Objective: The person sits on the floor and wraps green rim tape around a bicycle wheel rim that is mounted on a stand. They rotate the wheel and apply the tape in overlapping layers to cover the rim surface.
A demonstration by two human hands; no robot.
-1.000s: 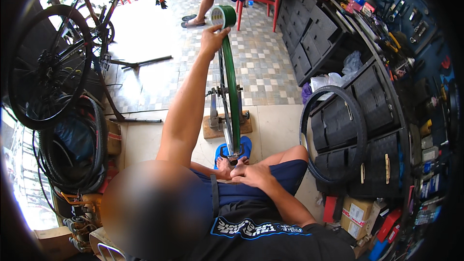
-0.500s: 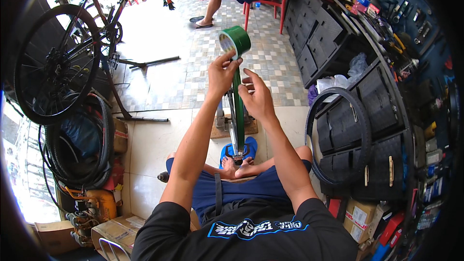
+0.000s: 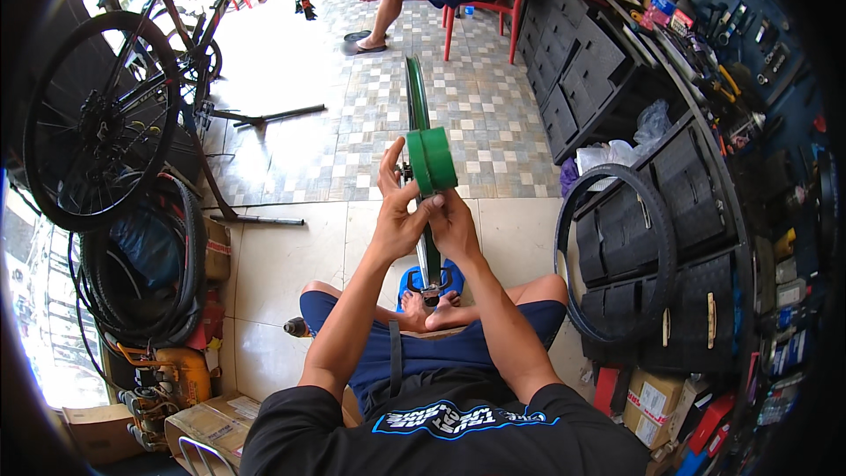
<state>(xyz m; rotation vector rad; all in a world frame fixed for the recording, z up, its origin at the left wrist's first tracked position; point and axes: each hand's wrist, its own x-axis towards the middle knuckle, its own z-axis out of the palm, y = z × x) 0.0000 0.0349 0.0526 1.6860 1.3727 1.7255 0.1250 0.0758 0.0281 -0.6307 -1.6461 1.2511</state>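
Note:
A bicycle wheel rim (image 3: pixel 417 92) stands upright and edge-on in front of me, with green tape lying along its inner channel. Over its middle sits a thick roll of green tape (image 3: pixel 432 161). My left hand (image 3: pixel 398 220) is closed at the roll's lower left, thumb pressed in and one finger pointing up along the side. My right hand (image 3: pixel 454 227) is closed on the tape just under the roll, its thumb meeting the left thumb. Both hands cover part of the rim and the strip. The rim's near end comes down close to my bare feet (image 3: pixel 427 307).
Blue slippers (image 3: pixel 452 278) lie by my feet. A loose black tire (image 3: pixel 564 273) leans on dark drawers at right. A bicycle (image 3: pixel 110 115) hangs at left, above coiled tires (image 3: pixel 189 256) and an orange compressor (image 3: pixel 185 375). Beyond, a person sits on a red chair (image 3: pixel 520 13).
The tape roll has come down and nearer from above the rim. My right hand, loose with fingers apart before, has closed at the tape beside my left. The rim's far part shows now.

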